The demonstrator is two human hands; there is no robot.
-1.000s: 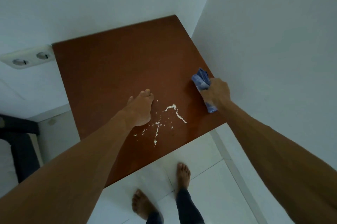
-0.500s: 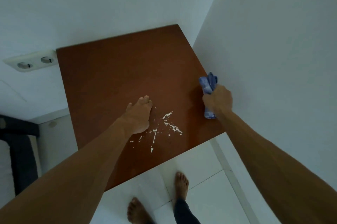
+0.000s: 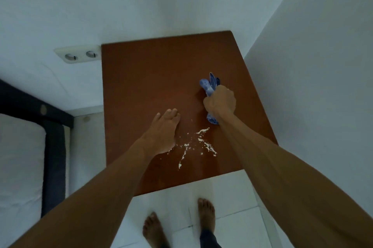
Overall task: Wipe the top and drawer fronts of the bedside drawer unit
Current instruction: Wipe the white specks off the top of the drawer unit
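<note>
a: where did the drawer unit [image 3: 161, 78] stand?

b: in a corner, walls behind it and to its right. a wall socket [image 3: 79, 56] sat just left of its back edge; a bed [image 3: 22, 157] lay further left.

a: and on top?

b: the left hand [image 3: 163, 133] lay flat near the middle. spilled flecks [image 3: 196, 144] lay just right of it, toward the front. behind the flecks, the right hand [image 3: 220, 101] gripped a cloth [image 3: 210, 86] on the surface. two bare feet [image 3: 205, 215] stood on the floor before the unit.

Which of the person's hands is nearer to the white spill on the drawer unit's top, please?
The left. The left hand lies flat with its heel at the white spill's edge; the right hand, gripping the blue cloth, sits just beyond the spill's far side.
</note>
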